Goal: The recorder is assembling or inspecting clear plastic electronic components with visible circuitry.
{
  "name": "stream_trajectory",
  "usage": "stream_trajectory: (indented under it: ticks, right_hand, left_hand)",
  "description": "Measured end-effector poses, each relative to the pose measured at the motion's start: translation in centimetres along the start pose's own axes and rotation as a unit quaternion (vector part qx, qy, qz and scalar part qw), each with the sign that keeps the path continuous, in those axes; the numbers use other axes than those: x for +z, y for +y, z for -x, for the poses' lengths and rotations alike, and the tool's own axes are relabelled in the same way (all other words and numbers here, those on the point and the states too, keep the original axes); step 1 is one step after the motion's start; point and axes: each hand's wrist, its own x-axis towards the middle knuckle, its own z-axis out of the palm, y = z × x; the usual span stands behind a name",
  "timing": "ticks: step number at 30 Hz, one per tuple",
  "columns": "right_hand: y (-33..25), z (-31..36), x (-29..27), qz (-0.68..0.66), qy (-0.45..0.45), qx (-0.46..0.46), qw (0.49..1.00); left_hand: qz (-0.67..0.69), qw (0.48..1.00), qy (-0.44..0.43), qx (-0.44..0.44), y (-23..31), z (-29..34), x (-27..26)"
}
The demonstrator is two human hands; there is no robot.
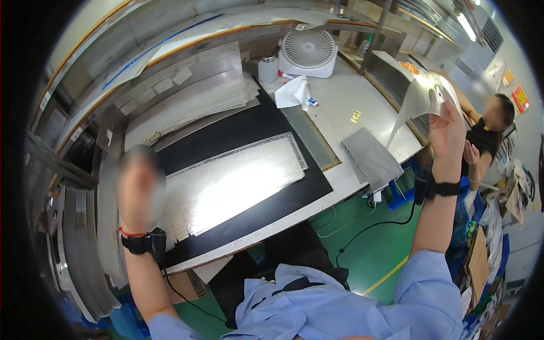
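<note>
My right hand [447,133] is raised at the right, beyond the bench's edge. Its fingers close on a thin, see-through plastic sheet [422,95], which curls and catches the light. My left hand [139,187] is at the left side of the bench, beside a stack of shiny, silvery sheets [238,181]. A blur covers its fingers, so I cannot make out whether it holds anything. The shiny stack lies on a black mat [224,130]. Both wrists wear black bands with cables.
Behind the mat lies a pile of pale sheets [192,110]. A white fan [309,54], a dispenser bottle [268,69] and a white cloth [293,92] stand or lie farther back. A grey cloth [371,158] overhangs the bench's right edge. Another person [481,136] is at the right.
</note>
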Motion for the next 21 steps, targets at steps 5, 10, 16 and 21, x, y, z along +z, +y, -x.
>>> stream_trajectory:
  ticks: [5,10,16,21]
  right_hand:
    - [1.6,5.3,10.8,-0.077,-0.107,0.077,0.988]
    - [7.2,8.9,17.7,-0.135,-0.241,0.171,0.946]
    - [18.3,13.4,20.4,-0.056,-0.231,0.350,0.906]
    - [18.6,15.6,18.1,0.161,-0.423,0.549,0.703]
  left_hand:
    - [-0.013,0.998,-0.059,-0.028,0.3,0.1,0.5]
    - [0.031,0.985,-0.120,-0.118,0.2,-0.6,1.2]
    - [0.086,0.970,-0.147,-0.175,-1.4,-1.3,0.7]
    - [-0.102,0.970,-0.069,-0.209,-2.3,-0.5,-0.7]
